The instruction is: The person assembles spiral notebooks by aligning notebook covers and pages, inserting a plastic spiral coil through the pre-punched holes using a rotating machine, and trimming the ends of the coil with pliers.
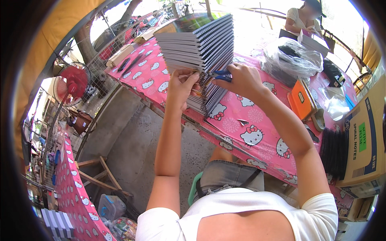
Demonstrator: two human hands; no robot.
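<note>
A tall stack of spiral notebooks [181, 46] stands on a table with a pink cartoon-cat cover [261, 116]. Black coils run along the stack's right side, and the top cover is colourful. My left hand [181, 85] is closed, thumb and fingers pinched at the edge of a notebook low in the stack; the fingertips are partly hidden. Blue-handled pliers [221, 75] are gripped in my right hand [245, 80], their jaws pointing left against the coils beside my left fingers. A small dark pointed piece [242, 122] lies on the cover nearer to me.
At right are a clear plastic bag [291, 60] with black contents, an orange book-like item [301, 100], black coils [334, 152] and a cardboard box [364, 136]. Across the table a person [303, 22] handles something. A red fan [72, 86] stands left, past the table edge.
</note>
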